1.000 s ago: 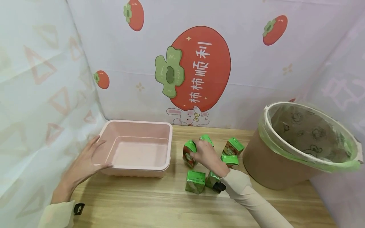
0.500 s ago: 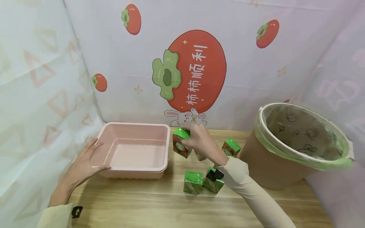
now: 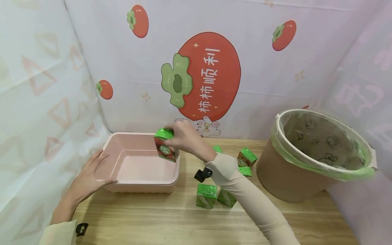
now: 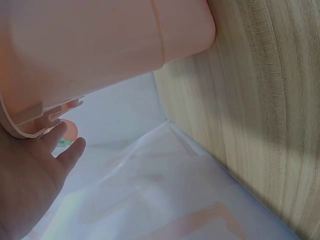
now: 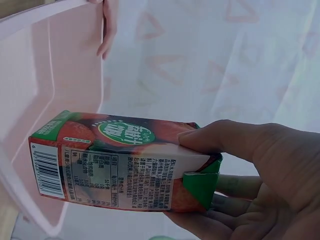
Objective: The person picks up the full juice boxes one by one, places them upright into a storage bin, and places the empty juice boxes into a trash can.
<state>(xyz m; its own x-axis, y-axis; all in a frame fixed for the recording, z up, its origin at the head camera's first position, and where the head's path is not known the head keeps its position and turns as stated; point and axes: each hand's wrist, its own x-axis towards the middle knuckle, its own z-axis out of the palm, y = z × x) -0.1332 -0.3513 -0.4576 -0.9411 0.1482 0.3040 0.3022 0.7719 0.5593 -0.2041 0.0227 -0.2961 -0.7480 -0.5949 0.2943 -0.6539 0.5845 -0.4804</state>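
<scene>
Juice box (image 3: pixel 162 147) is pinched between the thumb and fingers of my right hand (image 3: pixel 186 136), one green end up, leaning a bit, at roughly 2 o'clock of the pink tub (image 3: pixel 141 188). Can't tell if it touches the rim there. My left hand (image 3: pixel 84 180) is spread at the tub's 9 o'clock, thumb apart from the fingers, right up on the edge.

I'd call this the carry-over step; next move probably wants the box lowered inside the rim and straightened before letting go. That rim is the main snag imo.

On the table (image 3: pixel 147 219), a pair of boxes (image 3: pixel 206 196) sits at 4 o'clock from the tub, and three others (image 3: pixel 246 158) around 3, partly hidden by my sleeve (image 3: pixel 263 211). The lined bin (image 3: pixel 291 182) stands farther out at 3, just beside them.
</scene>
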